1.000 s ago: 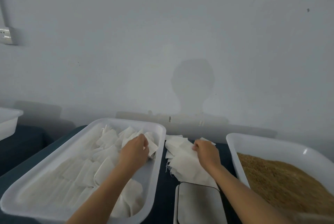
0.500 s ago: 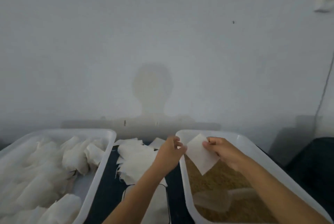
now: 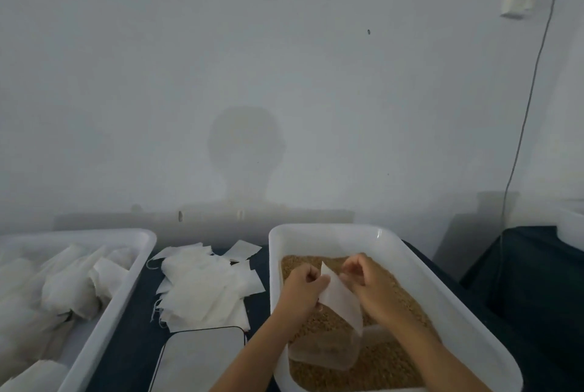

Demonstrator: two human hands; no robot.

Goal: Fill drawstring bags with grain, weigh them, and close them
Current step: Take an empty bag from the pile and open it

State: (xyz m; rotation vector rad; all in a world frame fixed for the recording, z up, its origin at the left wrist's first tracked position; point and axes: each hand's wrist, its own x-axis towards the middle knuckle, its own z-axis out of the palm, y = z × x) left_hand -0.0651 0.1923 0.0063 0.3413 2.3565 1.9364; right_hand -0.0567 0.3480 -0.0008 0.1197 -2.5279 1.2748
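Observation:
An empty white drawstring bag [image 3: 343, 298] hangs over the brown grain [image 3: 385, 363] in the white tub [image 3: 426, 278] at the right. My left hand [image 3: 301, 287] pinches the bag's left top edge, and my right hand [image 3: 368, 281] pinches its right top edge. A clear plastic scoop [image 3: 325, 350] lies in the grain just below the bag. A pile of empty white bags [image 3: 202, 287] lies on the dark table between the two tubs. The scale's white platform [image 3: 199, 360] sits in front of that pile.
At the left stands a white tub [image 3: 104, 315] that holds several filled white bags [image 3: 69, 284]. A pale wall rises right behind the table. A cable [image 3: 521, 126] hangs from a wall box at the upper right. Another white container's edge [image 3: 572, 224] shows at far right.
Both hands moved right from the left tub and the bag pile. They took one empty bag and carried it over the grain tub, lowering it toward the scoop. The view swung right.

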